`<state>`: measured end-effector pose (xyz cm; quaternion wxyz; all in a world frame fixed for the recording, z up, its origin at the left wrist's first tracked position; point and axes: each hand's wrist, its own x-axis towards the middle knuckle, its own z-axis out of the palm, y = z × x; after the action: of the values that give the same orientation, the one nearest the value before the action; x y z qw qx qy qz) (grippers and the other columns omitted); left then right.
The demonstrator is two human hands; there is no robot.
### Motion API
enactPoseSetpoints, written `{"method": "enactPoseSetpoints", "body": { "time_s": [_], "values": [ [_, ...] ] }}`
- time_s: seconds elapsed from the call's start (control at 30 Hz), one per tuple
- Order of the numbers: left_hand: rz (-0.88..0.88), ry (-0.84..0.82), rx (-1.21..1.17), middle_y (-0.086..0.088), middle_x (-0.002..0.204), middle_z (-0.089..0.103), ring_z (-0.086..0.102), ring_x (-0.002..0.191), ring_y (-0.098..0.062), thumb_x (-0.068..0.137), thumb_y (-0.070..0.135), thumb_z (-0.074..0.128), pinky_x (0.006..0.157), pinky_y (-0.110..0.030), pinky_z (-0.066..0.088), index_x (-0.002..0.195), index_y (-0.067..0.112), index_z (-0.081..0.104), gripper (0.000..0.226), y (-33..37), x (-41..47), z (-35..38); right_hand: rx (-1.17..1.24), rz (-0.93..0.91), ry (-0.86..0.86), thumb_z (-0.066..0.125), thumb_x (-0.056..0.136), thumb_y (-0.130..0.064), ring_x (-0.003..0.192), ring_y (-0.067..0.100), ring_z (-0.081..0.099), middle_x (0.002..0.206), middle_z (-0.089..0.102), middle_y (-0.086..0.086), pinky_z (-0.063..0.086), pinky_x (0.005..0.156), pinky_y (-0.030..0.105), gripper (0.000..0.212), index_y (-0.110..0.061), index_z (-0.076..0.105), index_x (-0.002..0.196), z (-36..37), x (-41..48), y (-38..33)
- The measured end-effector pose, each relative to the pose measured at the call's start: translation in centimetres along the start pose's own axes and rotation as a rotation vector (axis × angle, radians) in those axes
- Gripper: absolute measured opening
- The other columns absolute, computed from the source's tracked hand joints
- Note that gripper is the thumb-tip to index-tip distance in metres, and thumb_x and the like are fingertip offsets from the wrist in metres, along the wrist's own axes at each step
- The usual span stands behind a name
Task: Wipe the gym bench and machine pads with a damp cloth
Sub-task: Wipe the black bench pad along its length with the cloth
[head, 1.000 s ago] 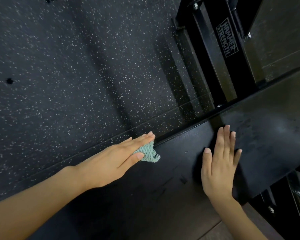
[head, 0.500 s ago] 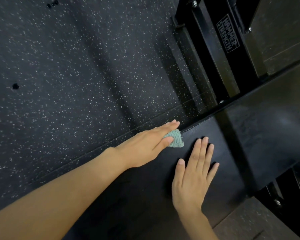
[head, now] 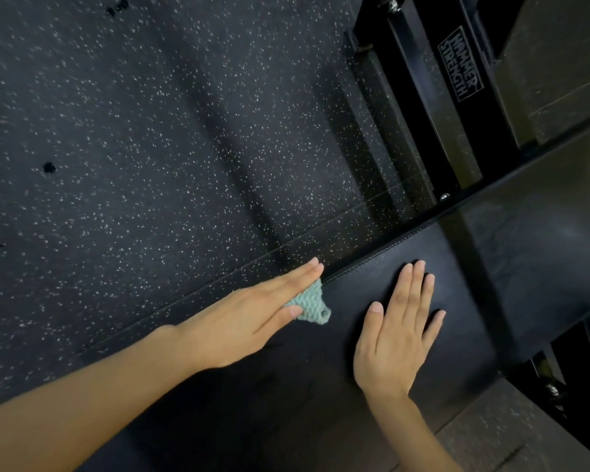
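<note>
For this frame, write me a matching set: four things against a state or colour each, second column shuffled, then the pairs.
Column one:
1. left hand
2. right hand
3. cloth
4. floor

Column two:
A. black with pale speckles
B. teal, at the stitched edge of the bench pad
C. flat on the pad, holding nothing
D. fingers straight, pressing on the cloth

Pairs: 1-D, 2-C, 3-B, 4-A

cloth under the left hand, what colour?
It's a pale teal knitted cloth, best seen in the head view.
</note>
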<state>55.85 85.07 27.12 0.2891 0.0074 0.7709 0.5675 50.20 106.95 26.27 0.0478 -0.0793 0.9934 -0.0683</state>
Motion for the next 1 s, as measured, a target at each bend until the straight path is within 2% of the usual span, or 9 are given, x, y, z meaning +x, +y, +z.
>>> {"method": "enactPoseSetpoints", "body": {
  "time_s": [0.1,0.23,0.33,0.47,0.63,0.73,1.0],
  "values": [
    [-0.025,-0.019,0.031,0.044,0.153,-0.007,0.001,0.142,0.019,0.099,0.045,0.025,0.119,-0.012,0.005,0.150,0.051,-0.003,0.059,-0.9,-2.2,-0.1,0.009,0.003,0.004,0.023,0.095,-0.029,0.152,0.014,0.001,0.166,0.009,-0.002,0.005,0.121,0.054,0.065,-0.013,0.014,0.158,0.0,0.0,-0.1],
    [0.003,-0.005,0.072,0.030,0.160,-0.003,-0.003,0.144,0.016,0.104,0.035,0.027,0.120,-0.015,-0.003,0.153,0.039,-0.001,0.057,-1.4,-3.0,0.0,0.005,0.001,0.016,0.022,0.095,-0.030,0.152,0.013,0.000,0.165,0.008,-0.002,0.005,0.122,0.054,0.066,-0.014,0.013,0.158,0.1,0.0,-0.1],
    [0.027,0.015,0.080,0.025,0.161,-0.001,-0.004,0.144,0.015,0.102,0.039,0.024,0.120,-0.014,-0.004,0.154,0.035,0.001,0.056,-1.5,-2.3,0.1,0.004,-0.004,0.011,0.022,0.094,-0.031,0.152,0.012,-0.001,0.165,0.005,-0.005,0.003,0.122,0.052,0.066,-0.016,0.010,0.158,0.3,0.1,-0.1],
    [0.028,0.059,0.011,0.021,0.163,0.005,0.000,0.144,0.015,0.101,0.041,0.023,0.120,-0.014,-0.002,0.156,0.032,0.007,0.058,-1.6,-1.3,0.5,-0.010,-0.007,0.007,0.020,0.094,-0.032,0.152,0.011,-0.003,0.165,0.003,-0.005,0.001,0.122,0.050,0.067,-0.016,0.010,0.158,0.3,0.2,-0.1],
    [0.027,0.106,-0.020,0.016,0.164,0.009,0.004,0.146,0.010,0.107,0.029,0.029,0.118,-0.011,-0.001,0.157,0.025,0.012,0.053,-0.7,1.6,0.8,-0.018,-0.010,0.016,0.019,0.094,-0.032,0.152,0.012,-0.002,0.166,0.004,-0.004,0.001,0.122,0.050,0.066,-0.015,0.011,0.158,0.3,0.1,0.0],
    [0.021,0.114,-0.019,0.013,0.164,0.011,0.006,0.147,0.006,0.108,0.028,0.030,0.121,-0.017,0.002,0.157,0.023,0.014,0.052,0.4,3.4,0.7,-0.013,-0.013,0.022,0.019,0.095,-0.033,0.152,0.012,-0.001,0.166,0.005,-0.004,0.001,0.122,0.049,0.066,-0.016,0.011,0.158,0.3,0.2,-0.1],
    [0.033,0.123,-0.027,0.019,0.162,0.013,0.013,0.147,0.005,0.108,0.029,0.031,0.121,-0.016,0.009,0.157,0.032,0.011,0.053,-0.5,0.7,0.9,-0.012,-0.034,0.013,0.018,0.096,-0.034,0.152,0.014,-0.002,0.166,0.004,-0.002,-0.001,0.122,0.049,0.065,-0.016,0.009,0.158,0.2,0.1,0.1]
  ]
}}
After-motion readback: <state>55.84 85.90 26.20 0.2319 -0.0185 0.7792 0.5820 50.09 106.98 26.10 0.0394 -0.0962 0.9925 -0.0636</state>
